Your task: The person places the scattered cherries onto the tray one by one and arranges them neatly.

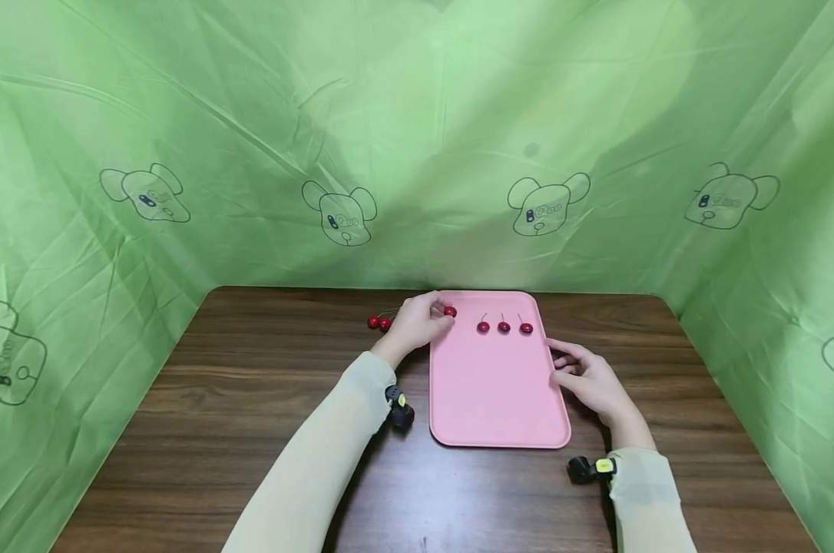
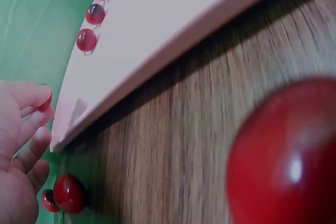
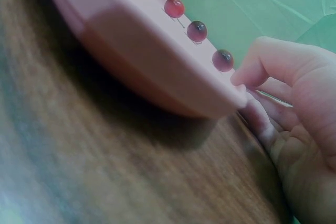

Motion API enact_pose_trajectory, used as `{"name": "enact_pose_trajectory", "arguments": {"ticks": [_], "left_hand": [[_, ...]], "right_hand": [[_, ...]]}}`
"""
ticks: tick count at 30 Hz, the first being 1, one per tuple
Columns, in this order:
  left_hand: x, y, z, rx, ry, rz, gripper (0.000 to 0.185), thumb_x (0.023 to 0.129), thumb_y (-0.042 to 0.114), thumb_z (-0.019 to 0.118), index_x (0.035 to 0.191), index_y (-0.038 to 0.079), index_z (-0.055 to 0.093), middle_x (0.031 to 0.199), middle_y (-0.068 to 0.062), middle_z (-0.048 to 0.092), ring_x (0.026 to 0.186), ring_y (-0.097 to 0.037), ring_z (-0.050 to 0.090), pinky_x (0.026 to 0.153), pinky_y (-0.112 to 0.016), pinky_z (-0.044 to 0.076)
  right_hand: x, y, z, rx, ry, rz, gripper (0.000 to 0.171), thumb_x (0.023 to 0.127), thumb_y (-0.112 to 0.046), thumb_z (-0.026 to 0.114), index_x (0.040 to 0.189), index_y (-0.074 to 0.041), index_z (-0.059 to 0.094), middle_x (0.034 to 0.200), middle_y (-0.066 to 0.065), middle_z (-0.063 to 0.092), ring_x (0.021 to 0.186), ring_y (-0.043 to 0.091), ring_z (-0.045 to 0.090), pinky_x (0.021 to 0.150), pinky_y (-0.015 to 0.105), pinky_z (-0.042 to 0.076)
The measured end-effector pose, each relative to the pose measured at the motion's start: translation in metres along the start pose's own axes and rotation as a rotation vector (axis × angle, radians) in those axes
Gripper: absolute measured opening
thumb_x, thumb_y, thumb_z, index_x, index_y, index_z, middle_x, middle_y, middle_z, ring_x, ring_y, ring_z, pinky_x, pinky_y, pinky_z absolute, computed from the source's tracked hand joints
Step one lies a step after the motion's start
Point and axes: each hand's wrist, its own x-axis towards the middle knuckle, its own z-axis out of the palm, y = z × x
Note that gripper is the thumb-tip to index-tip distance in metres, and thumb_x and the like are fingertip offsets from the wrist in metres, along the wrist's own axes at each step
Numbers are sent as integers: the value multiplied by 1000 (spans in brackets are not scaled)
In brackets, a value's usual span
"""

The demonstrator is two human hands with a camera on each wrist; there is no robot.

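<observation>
My left hand (image 1: pixel 420 321) pinches a red cherry (image 1: pixel 450 312) at the far left corner of the pink tray (image 1: pixel 496 392). In the left wrist view, the fingers mostly cover that cherry. Three cherries with thin stems lie in a row across the tray: a left one (image 1: pixel 482 327), a middle one (image 1: pixel 503 327) and a right one (image 1: pixel 525 328). My right hand (image 1: pixel 593 384) grips the tray's right rim; the right wrist view shows the thumb (image 3: pixel 252 66) and fingers at the edge.
Two more cherries (image 2: pixel 69 193) rest on the wooden table (image 1: pixel 265 399) just left of my left hand. Close to the left wrist camera, another red cherry (image 2: pixel 294 156) looms large, partly out of frame. A green cloth (image 1: pixel 417 138) with mouse-like drawings hangs behind the table.
</observation>
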Motion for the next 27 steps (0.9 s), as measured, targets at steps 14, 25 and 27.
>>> {"name": "enact_pose_trajectory", "arguments": {"ticks": [14, 25, 27], "left_hand": [[3, 2, 9, 71, -47, 37, 18, 101, 15, 78, 118, 9, 75, 108, -7, 77, 103, -23, 71, 95, -39, 57], [3, 3, 14, 160, -39, 63, 16, 97, 13, 78, 113, 10, 76, 103, -4, 79, 104, -25, 68, 97, -41, 52], [2, 4, 16, 172, -48, 60, 16, 97, 14, 78, 113, 11, 76, 103, -2, 79, 104, -25, 66, 97, -41, 50]], "right_hand": [[2, 1, 1, 3, 8, 2, 64, 93, -2, 77, 155, -10, 62, 120, 21, 71, 99, 18, 67, 81, 22, 56], [1, 0, 1, 5, 3, 3, 63, 94, -3, 77, 155, -10, 62, 119, 21, 71, 99, 18, 67, 81, 22, 56], [0, 1, 0, 2, 3, 9, 63, 94, -3, 77, 155, -11, 62, 119, 21, 71, 99, 19, 67, 81, 22, 55]]}}
